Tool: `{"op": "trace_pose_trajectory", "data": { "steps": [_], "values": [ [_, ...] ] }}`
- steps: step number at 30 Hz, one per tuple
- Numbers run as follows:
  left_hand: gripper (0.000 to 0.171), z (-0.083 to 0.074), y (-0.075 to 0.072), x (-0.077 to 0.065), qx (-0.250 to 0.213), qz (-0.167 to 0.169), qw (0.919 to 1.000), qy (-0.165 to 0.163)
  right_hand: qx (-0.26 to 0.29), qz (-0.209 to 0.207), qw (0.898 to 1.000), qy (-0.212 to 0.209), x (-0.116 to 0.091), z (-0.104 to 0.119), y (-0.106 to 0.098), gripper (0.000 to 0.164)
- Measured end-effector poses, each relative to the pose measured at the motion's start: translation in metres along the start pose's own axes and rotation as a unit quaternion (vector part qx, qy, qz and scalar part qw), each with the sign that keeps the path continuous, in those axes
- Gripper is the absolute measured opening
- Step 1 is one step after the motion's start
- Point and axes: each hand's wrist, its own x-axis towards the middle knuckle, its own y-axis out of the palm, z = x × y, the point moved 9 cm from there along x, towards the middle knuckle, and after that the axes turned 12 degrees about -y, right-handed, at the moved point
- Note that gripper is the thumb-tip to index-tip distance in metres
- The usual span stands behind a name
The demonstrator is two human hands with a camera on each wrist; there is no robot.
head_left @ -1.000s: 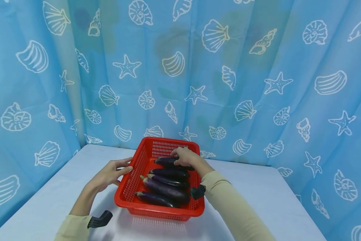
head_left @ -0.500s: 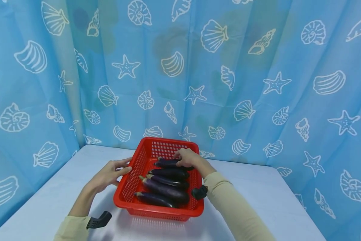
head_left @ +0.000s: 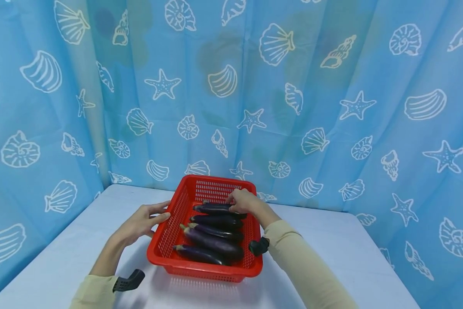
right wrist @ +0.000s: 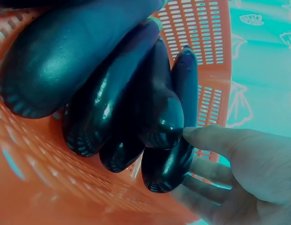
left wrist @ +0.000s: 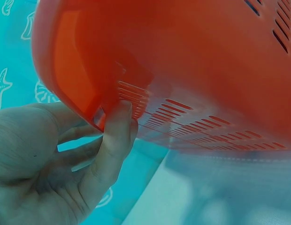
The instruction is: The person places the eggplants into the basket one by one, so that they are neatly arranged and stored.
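A red plastic basket [head_left: 204, 272] with slotted walls stands on the table and holds several dark purple eggplants [head_left: 216, 242] lying side by side. My left hand [head_left: 142, 221] grips the basket's left rim; in the left wrist view, a fingertip [left wrist: 121, 115] presses the outer wall below the lip. My right hand [head_left: 243, 201] reaches inside at the far right, around the end of the farthest eggplants. In the right wrist view, the thumb [right wrist: 202, 136] lies at the side of an eggplant [right wrist: 171, 164], with the other fingers behind it, partly hidden.
The basket sits near the back of a white-covered table [head_left: 324, 253]. A blue curtain [head_left: 231, 107] with white shell and starfish prints hangs behind and on both sides. A black device [head_left: 129, 281] is worn at each wrist.
My right hand has shifted slightly right along the far eggplants. The eggplant there has moved a little toward the near left, and a second stem end shows behind it. My left hand stays put.
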Motion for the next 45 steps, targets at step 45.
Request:
{"op": "trace_pose_trajectory", "data": {
  "steps": [45],
  "values": [
    [0.068,0.000,0.000,-0.001,0.009,-0.004,0.9999,-0.002,0.009,0.077,0.995,0.058,-0.004,0.007,0.019,0.030]
  ]
}}
